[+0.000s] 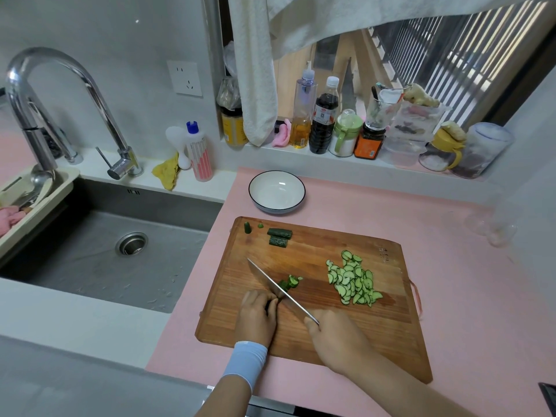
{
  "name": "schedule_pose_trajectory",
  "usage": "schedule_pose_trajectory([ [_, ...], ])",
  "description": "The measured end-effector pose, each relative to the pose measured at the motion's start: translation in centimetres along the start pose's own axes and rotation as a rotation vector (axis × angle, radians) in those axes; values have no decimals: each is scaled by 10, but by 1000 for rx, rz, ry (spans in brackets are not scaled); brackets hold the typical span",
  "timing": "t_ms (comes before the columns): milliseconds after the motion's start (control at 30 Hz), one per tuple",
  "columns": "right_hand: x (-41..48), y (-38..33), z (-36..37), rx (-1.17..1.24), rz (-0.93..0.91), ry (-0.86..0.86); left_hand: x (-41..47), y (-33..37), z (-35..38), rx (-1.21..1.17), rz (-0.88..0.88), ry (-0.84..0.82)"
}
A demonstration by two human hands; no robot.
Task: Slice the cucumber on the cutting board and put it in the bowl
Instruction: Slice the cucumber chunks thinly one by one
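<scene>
A wooden cutting board (316,332) lies on the pink counter. My left hand (257,314) holds down a short cucumber piece (289,282) with curled fingers. My right hand (334,335) grips the handle of a knife (276,288) whose blade rests against the cucumber right beside my left fingertips. A pile of thin half-moon slices (353,279) lies on the board's right side. Two more cucumber chunks (279,236) and small end bits (247,227) sit at the board's far left corner. The white bowl (276,203) with a dark rim stands beyond the board, with nothing in it.
A steel sink (105,251) with a tall faucet (45,94) lies to the left of the board. Bottles and jars (325,121) line the window sill behind the bowl. A dish soap bottle (199,152) and a yellow cloth (167,173) sit by the sink.
</scene>
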State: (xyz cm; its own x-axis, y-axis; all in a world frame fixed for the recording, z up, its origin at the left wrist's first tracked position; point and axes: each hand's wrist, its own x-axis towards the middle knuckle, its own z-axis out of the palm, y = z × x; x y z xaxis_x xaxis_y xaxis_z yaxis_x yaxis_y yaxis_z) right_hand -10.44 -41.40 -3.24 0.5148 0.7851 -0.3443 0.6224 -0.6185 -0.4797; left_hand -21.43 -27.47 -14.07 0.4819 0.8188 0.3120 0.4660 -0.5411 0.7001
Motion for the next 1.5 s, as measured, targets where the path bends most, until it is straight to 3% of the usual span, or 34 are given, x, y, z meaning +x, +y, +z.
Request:
schedule_pose_trajectory([
  [700, 12, -15, -4, 27, 66, -87, 1, -2, -1, 0, 2, -15],
  [967, 5, 6, -54, 136, 22, -33, 14, 3, -1, 0, -3, -82],
  [1033, 5, 17, -66, 49, -20, 23, 23, 10, -7, -60, -84, -52],
  [1133, 2, 34, -80, -241, -116, 151, 47, 28, -26, -171, -251, 153],
  [1200, 3, 46, -88, -398, -185, 181, 65, 46, -39, -193, -275, 206],
  [1267, 5, 58, -94, -533, -253, 148, 81, 67, -41, -214, -196, 63],
  [1400, 8, 74, -101, -641, -303, 108, 89, 103, -16, -69, -167, -587],
  [1500, 6, 80, -106, -646, -303, 122, 86, 119, 1, -4, -92, -695],
])
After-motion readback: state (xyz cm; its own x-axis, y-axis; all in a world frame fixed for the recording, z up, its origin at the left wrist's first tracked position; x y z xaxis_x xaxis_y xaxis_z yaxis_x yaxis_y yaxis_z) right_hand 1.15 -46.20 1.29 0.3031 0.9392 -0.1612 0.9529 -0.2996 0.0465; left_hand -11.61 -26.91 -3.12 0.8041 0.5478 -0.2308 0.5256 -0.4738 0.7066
